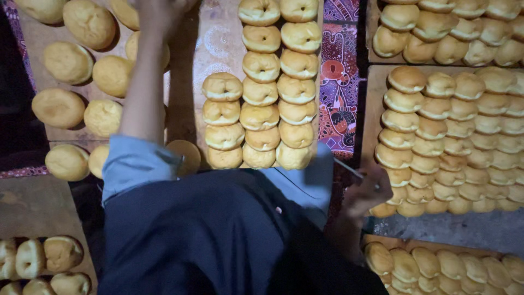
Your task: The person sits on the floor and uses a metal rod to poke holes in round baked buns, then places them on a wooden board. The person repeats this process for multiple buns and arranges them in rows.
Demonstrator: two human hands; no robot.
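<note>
My left hand [155,12] reaches far up over the wooden board [38,41] on the left, right among the loose round buns [87,23] lying there, well spaced. The hand is blurred and cut by the top edge, so I cannot tell whether it is open or closed. My right hand [367,191] is curled closed around a thin dark stick [347,168], just beside the lower left corner of the packed tray of doughnuts [436,136] on the right. Between the hands, ring doughnuts [262,93] sit in tight columns on a pale board [213,43], each with a dimpled centre. All look golden, smooth and puffy. A patterned cloth [338,93] shows between the boards.
</note>
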